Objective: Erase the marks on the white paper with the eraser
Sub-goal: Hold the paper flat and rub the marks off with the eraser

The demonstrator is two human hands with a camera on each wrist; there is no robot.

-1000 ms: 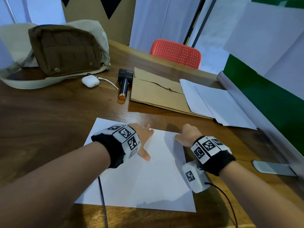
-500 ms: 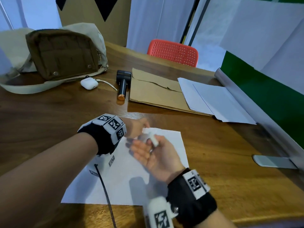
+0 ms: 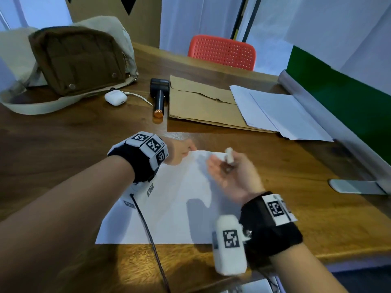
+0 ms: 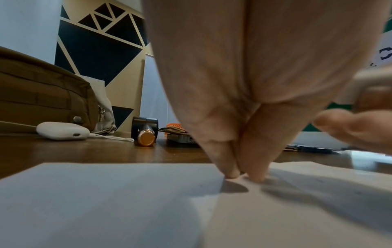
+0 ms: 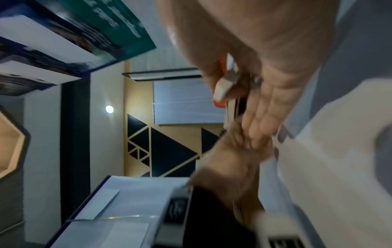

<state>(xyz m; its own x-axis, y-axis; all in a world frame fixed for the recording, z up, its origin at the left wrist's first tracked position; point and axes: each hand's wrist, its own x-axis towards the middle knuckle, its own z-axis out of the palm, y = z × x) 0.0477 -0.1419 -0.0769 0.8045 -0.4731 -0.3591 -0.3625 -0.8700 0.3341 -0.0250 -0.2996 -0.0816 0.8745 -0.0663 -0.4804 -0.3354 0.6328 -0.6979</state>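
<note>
White paper (image 3: 173, 199) lies flat on the wooden desk (image 3: 63, 149). Left hand (image 3: 179, 152) sits at the sheet's far edge, fingertips (image 4: 232, 173) pressed together and touching the paper. Right hand (image 3: 232, 176) is raised above the sheet, palm up, fingers loosely extended, with the white eraser (image 3: 229, 155) pinched between thumb and fingers; motion blur hides the exact grip. No marks are readable on the sheet. Farther back: brown bag (image 3: 78, 58), white earbud case (image 3: 116, 97), brown envelope (image 3: 203, 104), loose sheets (image 3: 281, 115), red chair (image 3: 222, 51).

Orange chair (image 3: 222, 52) behind wooden table (image 3: 63, 144), geometric wall (image 4: 101, 42).
</note>
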